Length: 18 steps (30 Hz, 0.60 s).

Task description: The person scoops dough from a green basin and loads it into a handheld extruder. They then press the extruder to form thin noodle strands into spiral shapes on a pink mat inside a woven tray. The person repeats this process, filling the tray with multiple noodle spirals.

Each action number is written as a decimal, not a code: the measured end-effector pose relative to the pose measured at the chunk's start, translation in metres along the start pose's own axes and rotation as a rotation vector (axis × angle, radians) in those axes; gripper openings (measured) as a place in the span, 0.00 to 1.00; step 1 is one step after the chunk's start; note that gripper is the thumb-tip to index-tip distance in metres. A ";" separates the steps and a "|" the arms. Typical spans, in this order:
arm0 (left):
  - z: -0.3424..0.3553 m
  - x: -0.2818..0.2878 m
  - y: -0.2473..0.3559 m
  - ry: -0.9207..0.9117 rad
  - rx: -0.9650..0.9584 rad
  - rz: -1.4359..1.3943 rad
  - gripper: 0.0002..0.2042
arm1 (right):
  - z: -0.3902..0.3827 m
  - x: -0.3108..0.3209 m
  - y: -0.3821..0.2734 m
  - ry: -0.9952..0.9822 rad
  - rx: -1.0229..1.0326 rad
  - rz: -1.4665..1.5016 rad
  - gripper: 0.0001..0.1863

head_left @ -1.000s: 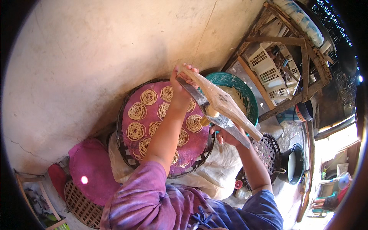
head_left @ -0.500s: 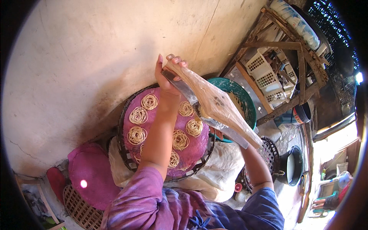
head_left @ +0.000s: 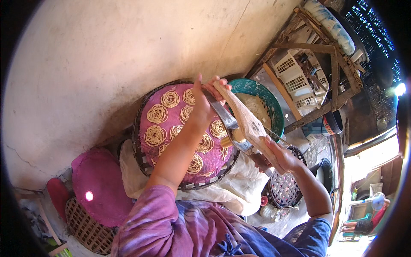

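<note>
Both my hands hold a long wooden hand press [head_left: 245, 113] with a metal bar along its underside, tilted above the near right part of a round tray. My left hand [head_left: 211, 91] is wrapped round its upper end. My right hand [head_left: 280, 155] grips the lower end, its fingers partly hidden beneath. Between the wood and the metal bar sits a pale yellowish plug [head_left: 238, 136]. Below, coiled noodle nests [head_left: 170, 99] lie on the tray's purple cloth [head_left: 173, 117], inside a dark woven rim [head_left: 137, 159]; my left forearm covers some of them.
A green basin [head_left: 279, 115] holding pale dough [head_left: 256, 106] stands beyond the press. White cloth [head_left: 242, 188] lies under the tray. At left, another purple cloth [head_left: 100, 180] covers a woven basket [head_left: 87, 227]. A wooden shelf [head_left: 336, 70] stands at right; far right, a person [head_left: 376, 214].
The press has moved down and slightly right in view, with my left hand on its upper end. My right hand, mostly hidden behind the press before, now shows around its lower end.
</note>
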<state>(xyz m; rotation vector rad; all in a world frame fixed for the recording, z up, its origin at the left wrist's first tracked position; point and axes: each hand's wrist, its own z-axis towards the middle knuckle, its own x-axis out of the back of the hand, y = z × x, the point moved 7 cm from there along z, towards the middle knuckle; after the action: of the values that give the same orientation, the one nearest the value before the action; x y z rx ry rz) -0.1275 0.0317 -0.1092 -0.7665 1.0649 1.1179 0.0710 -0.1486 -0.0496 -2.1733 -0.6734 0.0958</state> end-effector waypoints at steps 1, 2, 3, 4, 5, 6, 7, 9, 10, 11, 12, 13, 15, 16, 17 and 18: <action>-0.001 -0.006 0.004 -0.019 0.000 0.000 0.24 | -0.007 -0.005 -0.004 -0.016 0.013 -0.019 0.39; -0.002 -0.012 0.007 -0.026 -0.013 -0.007 0.24 | -0.014 -0.009 -0.010 -0.046 0.043 -0.053 0.39; -0.008 -0.018 0.006 -0.022 -0.021 0.000 0.24 | -0.022 -0.011 -0.012 -0.047 0.040 -0.031 0.39; -0.011 -0.024 0.002 -0.013 -0.007 -0.011 0.24 | -0.027 -0.005 -0.013 0.025 -0.001 -0.060 0.39; -0.013 -0.029 -0.003 -0.002 -0.013 -0.039 0.23 | -0.031 -0.002 -0.015 0.048 -0.008 -0.092 0.39; -0.014 -0.029 -0.009 0.082 -0.007 -0.064 0.23 | -0.032 0.003 -0.013 0.112 -0.069 -0.133 0.39; -0.014 -0.027 -0.009 0.180 -0.056 -0.045 0.23 | -0.032 0.006 -0.019 0.153 -0.001 -0.169 0.39; -0.008 -0.044 -0.002 0.055 -0.097 0.022 0.23 | -0.026 0.001 -0.022 0.087 0.063 -0.147 0.36; -0.006 -0.047 0.002 0.045 -0.106 0.047 0.23 | -0.023 0.004 -0.020 0.143 0.057 -0.179 0.34; -0.007 -0.048 0.006 0.048 -0.084 0.033 0.23 | -0.022 -0.002 -0.020 0.093 0.099 -0.147 0.34; -0.008 -0.047 0.009 0.064 -0.061 0.045 0.23 | -0.021 -0.005 -0.017 0.086 0.108 -0.138 0.34; -0.012 -0.046 0.010 0.061 -0.047 0.048 0.23 | -0.022 -0.009 -0.015 0.060 0.122 -0.139 0.34; -0.021 -0.040 0.006 0.056 -0.012 0.025 0.23 | -0.028 -0.011 -0.004 0.071 0.047 -0.098 0.34; -0.026 -0.034 0.001 0.072 -0.007 0.008 0.23 | -0.032 -0.010 0.002 0.068 0.007 -0.084 0.34; -0.028 -0.028 -0.008 0.089 -0.002 -0.011 0.23 | -0.035 -0.006 0.006 0.109 0.010 -0.136 0.34; -0.029 -0.021 -0.017 0.100 0.006 -0.030 0.23 | -0.037 -0.002 0.010 0.113 -0.009 -0.158 0.34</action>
<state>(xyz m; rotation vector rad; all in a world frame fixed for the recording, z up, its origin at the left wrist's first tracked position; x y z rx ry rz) -0.1214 -0.0061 -0.0994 -0.8383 1.1364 1.0597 0.0848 -0.1807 -0.0335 -2.1081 -0.7786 -0.1130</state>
